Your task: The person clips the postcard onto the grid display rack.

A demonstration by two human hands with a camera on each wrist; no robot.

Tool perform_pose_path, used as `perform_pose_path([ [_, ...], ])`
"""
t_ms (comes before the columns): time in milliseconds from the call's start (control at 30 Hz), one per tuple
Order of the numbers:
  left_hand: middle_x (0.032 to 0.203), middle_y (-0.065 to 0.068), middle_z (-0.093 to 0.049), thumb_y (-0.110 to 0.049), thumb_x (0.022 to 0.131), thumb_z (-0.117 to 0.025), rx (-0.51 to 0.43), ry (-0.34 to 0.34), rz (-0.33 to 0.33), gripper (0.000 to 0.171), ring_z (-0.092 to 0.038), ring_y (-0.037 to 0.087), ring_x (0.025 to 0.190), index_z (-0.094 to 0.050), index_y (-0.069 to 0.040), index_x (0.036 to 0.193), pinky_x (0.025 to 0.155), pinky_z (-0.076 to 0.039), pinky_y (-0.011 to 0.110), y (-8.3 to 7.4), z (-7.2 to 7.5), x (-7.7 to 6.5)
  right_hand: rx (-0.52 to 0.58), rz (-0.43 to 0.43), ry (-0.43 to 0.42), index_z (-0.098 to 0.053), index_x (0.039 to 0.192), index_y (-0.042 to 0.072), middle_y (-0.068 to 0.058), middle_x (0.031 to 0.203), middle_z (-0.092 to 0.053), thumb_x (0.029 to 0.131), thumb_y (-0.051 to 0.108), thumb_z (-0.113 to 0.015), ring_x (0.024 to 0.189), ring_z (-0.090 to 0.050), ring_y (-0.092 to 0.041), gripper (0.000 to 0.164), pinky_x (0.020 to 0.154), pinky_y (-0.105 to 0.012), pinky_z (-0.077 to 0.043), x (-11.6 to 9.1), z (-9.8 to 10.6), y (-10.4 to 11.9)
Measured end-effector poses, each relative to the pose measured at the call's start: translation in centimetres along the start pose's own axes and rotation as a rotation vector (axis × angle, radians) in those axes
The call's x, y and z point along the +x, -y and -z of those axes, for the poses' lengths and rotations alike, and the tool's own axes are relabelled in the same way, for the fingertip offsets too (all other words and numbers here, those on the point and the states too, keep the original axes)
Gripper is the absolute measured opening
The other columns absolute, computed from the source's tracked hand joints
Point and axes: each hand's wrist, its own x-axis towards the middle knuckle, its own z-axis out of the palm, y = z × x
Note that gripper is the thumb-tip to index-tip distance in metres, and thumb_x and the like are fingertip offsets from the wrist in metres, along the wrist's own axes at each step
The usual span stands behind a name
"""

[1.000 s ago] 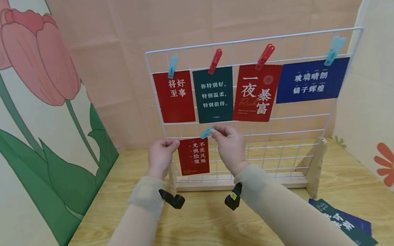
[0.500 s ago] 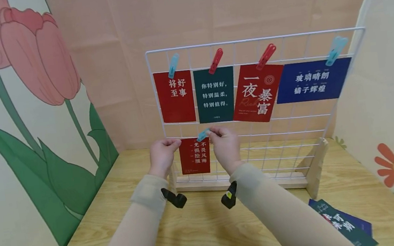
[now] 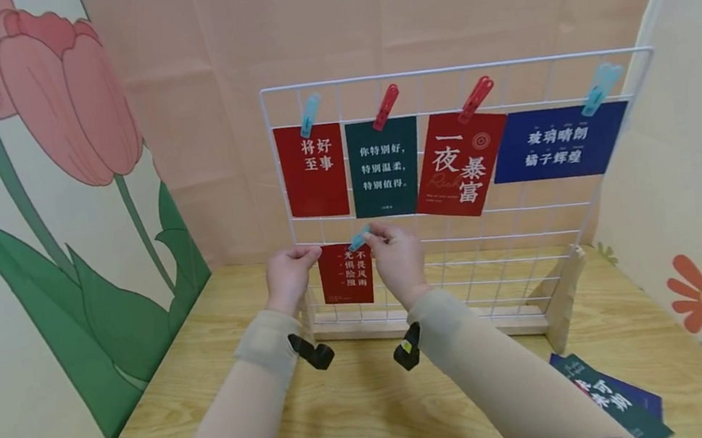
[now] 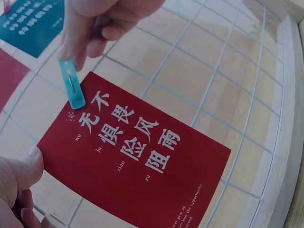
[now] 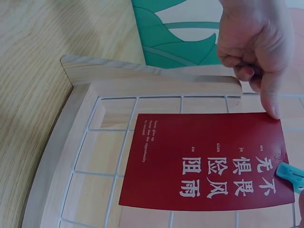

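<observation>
A red card (image 3: 346,278) with white lettering hangs in front of the lower left of a white wire grid (image 3: 481,261). My left hand (image 3: 288,278) pinches its upper left corner between thumb and finger. With my right hand (image 3: 398,260) I pinch a light blue clothespin (image 3: 359,238), tilted over the card's top edge. In the left wrist view the clothespin's tip (image 4: 76,100) overlaps that edge, near the first characters. The right wrist view shows the left thumb (image 5: 270,102) on the card's corner, while the right hand is mostly out of frame.
Above, a red card (image 3: 314,187), a green card (image 3: 388,196), a tilted red card (image 3: 433,194) and a blue card (image 3: 516,169) hang from clothespins. The grid stands in a wooden base (image 3: 364,328). More cards (image 3: 610,399) lie on the table (image 3: 348,409) at right.
My right hand has moved slightly left, bringing the clothespin from the card's upper right corner onto its top edge. The card's lower edge has risen slightly. My left hand keeps its pinch.
</observation>
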Motion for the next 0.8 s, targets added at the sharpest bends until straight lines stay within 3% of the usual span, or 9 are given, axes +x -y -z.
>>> perform_pose_path([
  [200, 0.105, 0.008, -0.07, -0.023, 0.088, -0.071, -0.006, -0.01, -0.018, 0.019, -0.057, 0.024, 0.105, -0.075, -0.007, 0.097, 0.092, -0.043, 0.042, -0.1, 0.2, 0.0, 0.02, -0.003, 0.02, -0.062, 0.128, 0.01, -0.002, 0.124, -0.064, 0.097, 0.027, -0.059, 0.097, -0.062, -0.018, 0.036, 0.085, -0.035, -0.052, -0.2, 0.1, 0.3],
  [433, 0.099, 0.009, -0.066, -0.017, 0.087, -0.072, -0.038, -0.023, -0.058, 0.018, -0.055, 0.021, 0.091, -0.074, -0.006, 0.101, 0.078, -0.044, 0.035, 0.2, 0.4, -0.7, 0.046, -0.001, 0.03, -0.06, 0.131, 0.009, -0.004, 0.12, -0.065, 0.097, 0.027, -0.059, 0.09, -0.065, -0.019, 0.038, 0.083, -0.035, -0.052, -0.4, 0.1, 0.1],
  [800, 0.084, 0.003, -0.051, -0.019, 0.086, -0.073, -0.03, -0.071, -0.102, 0.023, -0.046, 0.019, 0.08, -0.072, -0.008, 0.106, 0.068, -0.039, 0.031, 0.8, 0.3, -2.3, 0.082, 0.001, 0.037, -0.057, 0.134, 0.012, -0.001, 0.128, -0.061, 0.097, 0.028, -0.059, 0.094, -0.067, -0.02, 0.04, 0.086, -0.035, -0.052, -1.3, 0.4, -1.1],
])
